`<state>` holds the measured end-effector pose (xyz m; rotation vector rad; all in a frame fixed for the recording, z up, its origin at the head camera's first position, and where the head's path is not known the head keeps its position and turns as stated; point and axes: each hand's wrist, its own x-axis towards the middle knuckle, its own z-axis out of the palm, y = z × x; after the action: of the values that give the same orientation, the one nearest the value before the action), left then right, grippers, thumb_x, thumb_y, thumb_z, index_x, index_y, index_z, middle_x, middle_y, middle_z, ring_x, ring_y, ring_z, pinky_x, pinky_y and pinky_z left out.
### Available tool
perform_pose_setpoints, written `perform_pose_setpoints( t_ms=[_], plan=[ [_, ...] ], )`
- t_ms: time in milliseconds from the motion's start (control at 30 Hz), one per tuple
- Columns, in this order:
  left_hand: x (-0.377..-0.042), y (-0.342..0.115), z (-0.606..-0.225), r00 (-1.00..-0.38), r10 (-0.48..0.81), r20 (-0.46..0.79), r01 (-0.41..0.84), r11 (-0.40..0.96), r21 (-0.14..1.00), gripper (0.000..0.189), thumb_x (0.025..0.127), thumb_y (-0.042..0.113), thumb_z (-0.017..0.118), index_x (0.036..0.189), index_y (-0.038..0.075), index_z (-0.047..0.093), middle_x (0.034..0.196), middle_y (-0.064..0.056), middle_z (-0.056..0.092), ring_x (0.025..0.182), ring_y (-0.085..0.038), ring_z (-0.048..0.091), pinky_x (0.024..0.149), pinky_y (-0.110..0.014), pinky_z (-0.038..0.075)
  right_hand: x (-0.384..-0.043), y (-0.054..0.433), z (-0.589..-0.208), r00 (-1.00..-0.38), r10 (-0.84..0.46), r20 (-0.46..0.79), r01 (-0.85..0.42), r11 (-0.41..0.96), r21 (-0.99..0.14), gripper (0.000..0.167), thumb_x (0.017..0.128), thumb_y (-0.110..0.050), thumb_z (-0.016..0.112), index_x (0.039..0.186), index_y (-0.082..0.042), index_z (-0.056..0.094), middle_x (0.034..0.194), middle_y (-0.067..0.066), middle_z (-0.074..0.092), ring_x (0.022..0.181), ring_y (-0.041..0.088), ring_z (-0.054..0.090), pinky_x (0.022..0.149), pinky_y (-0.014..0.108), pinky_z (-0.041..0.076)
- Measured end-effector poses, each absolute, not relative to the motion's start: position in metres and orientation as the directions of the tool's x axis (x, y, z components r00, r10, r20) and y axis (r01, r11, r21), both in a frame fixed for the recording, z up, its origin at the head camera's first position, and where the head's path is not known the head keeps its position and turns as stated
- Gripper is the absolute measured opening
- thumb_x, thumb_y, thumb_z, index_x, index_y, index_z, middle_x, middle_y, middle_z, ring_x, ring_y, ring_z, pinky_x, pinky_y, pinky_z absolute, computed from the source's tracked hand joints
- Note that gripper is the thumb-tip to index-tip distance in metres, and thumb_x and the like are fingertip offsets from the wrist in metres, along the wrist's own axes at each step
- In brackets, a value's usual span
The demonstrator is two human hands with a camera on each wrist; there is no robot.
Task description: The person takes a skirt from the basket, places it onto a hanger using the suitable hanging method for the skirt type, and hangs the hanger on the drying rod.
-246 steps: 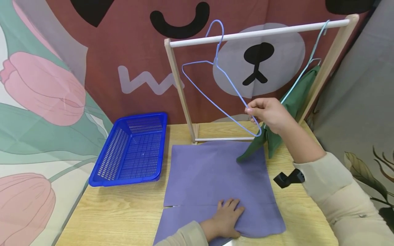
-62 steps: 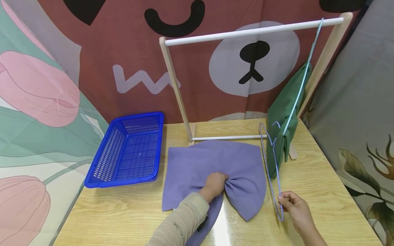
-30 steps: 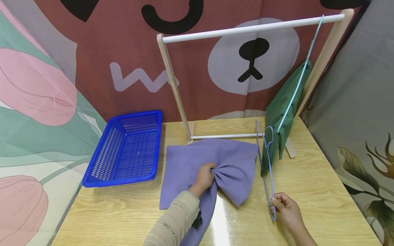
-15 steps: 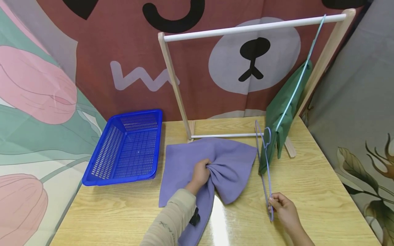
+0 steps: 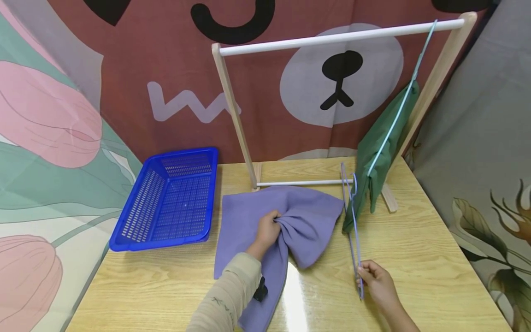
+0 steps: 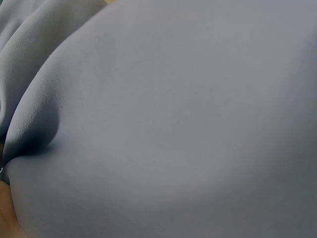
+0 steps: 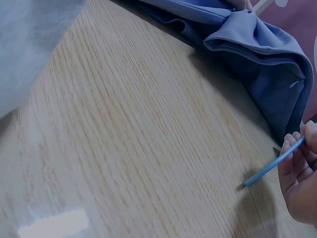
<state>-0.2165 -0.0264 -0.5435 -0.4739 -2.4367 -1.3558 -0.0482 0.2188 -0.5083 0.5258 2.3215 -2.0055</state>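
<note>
A purple cloth (image 5: 240, 216) lies on the table, gathered into folds near its middle. My left hand (image 5: 267, 230) grips that bunched spot; in the left wrist view the cloth (image 6: 188, 114) fills nearly everything. What looks like a small zip pull (image 7: 296, 83) shows on the cloth in the right wrist view. My right hand (image 5: 377, 281) pinches one corner of a thin lilac clothes hanger (image 5: 356, 230), held on edge to the right of the cloth. The hanger's hook end is close to a green cloth (image 5: 375, 143), which hangs from a mint hanger (image 5: 394, 124).
A wooden rack (image 5: 232, 106) with a white top rail (image 5: 332, 39) stands at the back, the mint hanger at its right end. To the left sits a blue plastic basket (image 5: 184, 203). The wooden table (image 5: 332, 304) is bounded by printed curtains (image 5: 469, 138).
Earlier my right hand held the lilac hanger up by the rail and my left lay spread on the flat cloth. The hanger has come down; the cloth is bunched. Both hands have shifted slightly left.
</note>
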Motion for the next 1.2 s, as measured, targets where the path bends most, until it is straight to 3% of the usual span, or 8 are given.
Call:
perform_pose_setpoints(
  t_ms=[67,233,333,567,667,800,900,1200],
  plan=[
    [-0.215,-0.027,-0.537,-0.91,0.122,0.395,0.402,0.488,0.775,0.025,0.061,-0.011,0.047,0.07,0.008,0.061,0.07,-0.005,0.061,0.063,-0.021,0.053,0.056,-0.031,0.042,-0.049,0.218,-0.508,-0.942,0.233,-0.24,0.268,0.1,-0.958,0.012,0.085,0.005,0.044,0.09,0.016,0.047,0.069,0.01,0.05,0.058,0.012,0.05,0.054,0.023,0.045],
    [-0.283,-0.037,-0.666,-0.887,0.093,0.452,0.438,0.479,0.761,0.03,0.062,-0.003,0.054,0.073,0.024,0.062,0.071,0.009,0.059,0.061,-0.012,0.051,0.052,-0.025,0.039,-0.051,0.214,-0.51,-0.943,0.225,-0.245,0.269,0.082,-0.96,0.01,0.084,0.008,0.042,0.088,0.016,0.047,0.069,0.01,0.049,0.058,0.012,0.049,0.054,0.022,0.045],
    [-0.299,-0.039,-0.693,-0.888,0.064,0.455,0.43,0.468,0.772,0.031,0.062,-0.001,0.054,0.075,0.025,0.062,0.072,0.009,0.059,0.062,-0.012,0.051,0.052,-0.025,0.039,-0.051,0.212,-0.511,-0.948,0.219,-0.232,0.254,0.077,-0.964,0.009,0.083,0.009,0.043,0.087,0.017,0.046,0.068,0.009,0.049,0.057,0.011,0.049,0.053,0.021,0.044],
    [-0.211,-0.029,-0.506,-0.952,-0.034,0.303,0.262,0.414,0.872,0.021,0.062,-0.011,0.044,0.069,0.003,0.059,0.072,-0.013,0.06,0.066,-0.027,0.052,0.058,-0.034,0.042,-0.05,0.203,-0.513,-0.958,0.202,-0.205,0.213,0.019,-0.977,0.01,0.082,0.01,0.044,0.083,0.019,0.044,0.063,0.005,0.048,0.054,0.011,0.049,0.05,0.021,0.044],
    [-0.245,-0.034,-0.559,-0.937,-0.057,0.344,0.294,0.4,0.868,0.024,0.061,-0.009,0.046,0.069,0.009,0.06,0.071,-0.006,0.06,0.065,-0.022,0.052,0.055,-0.03,0.041,-0.049,0.2,-0.514,-0.963,0.185,-0.194,0.193,-0.025,-0.981,0.012,0.082,0.009,0.044,0.083,0.022,0.041,0.063,0.005,0.048,0.054,0.011,0.048,0.05,0.021,0.044],
    [-0.328,-0.043,-0.718,-0.917,-0.028,0.397,0.346,0.439,0.829,0.031,0.062,-0.001,0.054,0.076,0.024,0.064,0.076,0.008,0.061,0.066,-0.014,0.053,0.054,-0.028,0.041,-0.048,0.198,-0.517,-0.97,0.176,-0.167,0.16,-0.056,-0.986,0.014,0.081,0.009,0.045,0.082,0.023,0.04,0.062,0.004,0.048,0.053,0.011,0.048,0.049,0.02,0.043],
    [-0.342,-0.043,-0.753,-0.909,0.051,0.414,0.381,0.507,0.773,0.035,0.061,0.002,0.058,0.08,0.031,0.063,0.079,0.013,0.06,0.067,-0.011,0.053,0.055,-0.028,0.041,-0.049,0.197,-0.519,-0.973,0.173,-0.153,0.145,-0.058,-0.988,0.014,0.081,0.009,0.045,0.082,0.023,0.04,0.062,0.003,0.048,0.053,0.01,0.048,0.049,0.02,0.043],
    [-0.2,-0.025,-0.512,-0.839,0.366,0.403,0.54,0.656,0.527,0.021,0.059,-0.008,0.049,0.072,0.006,0.056,0.073,-0.007,0.057,0.065,-0.023,0.053,0.058,-0.031,0.042,-0.049,0.198,-0.519,-0.973,0.175,-0.152,0.137,-0.094,-0.986,0.017,0.081,0.009,0.046,0.082,0.024,0.037,0.061,0.004,0.048,0.051,0.01,0.049,0.048,0.02,0.043]
  ],
)
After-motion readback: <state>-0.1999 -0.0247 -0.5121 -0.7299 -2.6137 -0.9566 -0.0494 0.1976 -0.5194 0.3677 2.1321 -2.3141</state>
